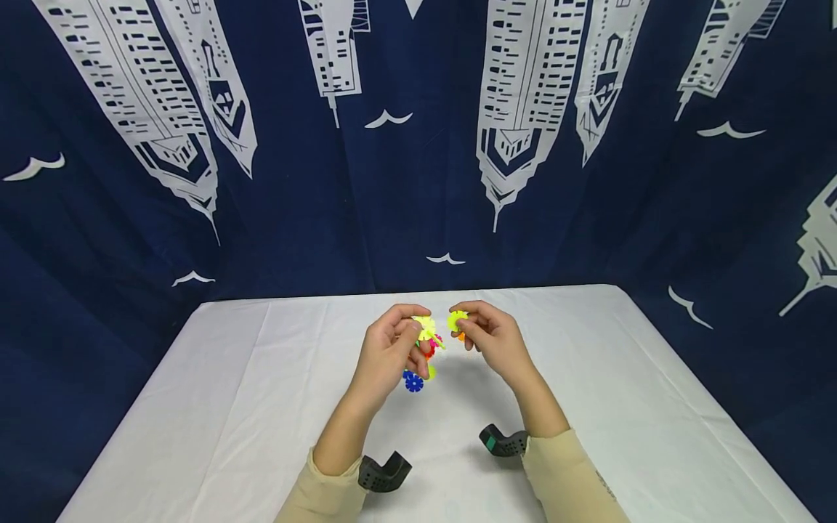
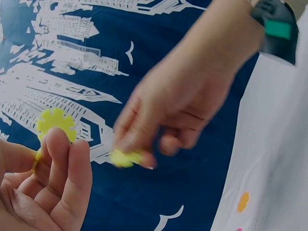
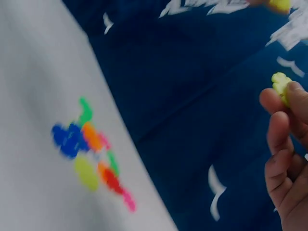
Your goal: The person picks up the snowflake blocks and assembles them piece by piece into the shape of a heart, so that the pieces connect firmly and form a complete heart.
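Above the table, my left hand (image 1: 389, 349) pinches a yellow notched plastic disc (image 1: 426, 328), a snowflake-type building piece. A second yellow piece (image 2: 37, 160) shows edge-on by its thumb in the left wrist view; it seems joined to the first. To the right, my right hand (image 1: 495, 340) pinches another yellow notched disc (image 3: 281, 87) between thumb and forefinger. A gap separates the two hands' pieces. Beneath the hands lie several loose discs, among them a blue disc (image 1: 414, 383), a red disc (image 3: 113, 181) and a green disc (image 3: 85, 110), partly hidden by my left hand in the head view.
A white cloth covers the table (image 1: 261, 407). Behind it hangs a dark blue curtain (image 1: 405, 196) printed with white buildings and birds. Black wrist mounts (image 1: 386, 473) sit at both sleeves.
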Tool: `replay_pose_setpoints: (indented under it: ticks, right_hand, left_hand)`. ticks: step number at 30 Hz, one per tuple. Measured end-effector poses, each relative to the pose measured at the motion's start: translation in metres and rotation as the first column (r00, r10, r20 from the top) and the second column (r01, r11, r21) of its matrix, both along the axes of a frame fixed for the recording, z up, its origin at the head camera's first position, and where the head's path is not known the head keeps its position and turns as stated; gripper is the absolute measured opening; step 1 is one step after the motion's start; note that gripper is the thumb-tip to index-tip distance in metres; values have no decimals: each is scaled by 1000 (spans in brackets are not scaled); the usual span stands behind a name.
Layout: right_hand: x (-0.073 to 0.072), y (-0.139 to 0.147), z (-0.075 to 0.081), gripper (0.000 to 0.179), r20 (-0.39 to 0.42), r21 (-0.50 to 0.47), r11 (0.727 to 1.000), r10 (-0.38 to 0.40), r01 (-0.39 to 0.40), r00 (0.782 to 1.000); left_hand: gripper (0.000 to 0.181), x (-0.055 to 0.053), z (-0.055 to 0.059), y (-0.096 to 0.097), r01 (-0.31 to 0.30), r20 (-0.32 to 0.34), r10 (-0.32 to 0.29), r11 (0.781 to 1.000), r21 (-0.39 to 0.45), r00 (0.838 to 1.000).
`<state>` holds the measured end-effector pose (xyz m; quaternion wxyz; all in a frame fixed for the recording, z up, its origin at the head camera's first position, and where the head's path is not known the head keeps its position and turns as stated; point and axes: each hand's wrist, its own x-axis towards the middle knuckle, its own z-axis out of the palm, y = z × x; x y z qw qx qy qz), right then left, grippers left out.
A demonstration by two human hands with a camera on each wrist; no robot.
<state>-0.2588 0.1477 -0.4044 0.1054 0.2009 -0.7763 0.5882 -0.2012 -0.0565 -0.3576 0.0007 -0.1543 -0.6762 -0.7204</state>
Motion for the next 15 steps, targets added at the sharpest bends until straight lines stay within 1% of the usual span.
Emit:
replay_pose_setpoints:
  ticks: [4, 7, 10, 15]
  right_hand:
    - [12, -5, 17, 19, -56, -98, 994, 49, -54, 997]
    - [20, -10, 25, 19, -122, -134, 986, 86, -102, 989]
    - [25, -13, 29, 17, -175, -146, 980, 109, -136, 978]
    - [27, -16, 28, 15, -225, -137, 974, 144, -178, 964]
  left_hand:
    - [24, 0, 0, 0, 28, 0, -28, 1000, 2, 1000]
    - [24, 0, 0, 0, 47, 11, -48, 999, 20, 999]
    - [24, 0, -1, 0, 68, 21, -69, 997, 43, 997]
    - [21, 0, -1, 0, 104, 23, -106, 991, 81, 994]
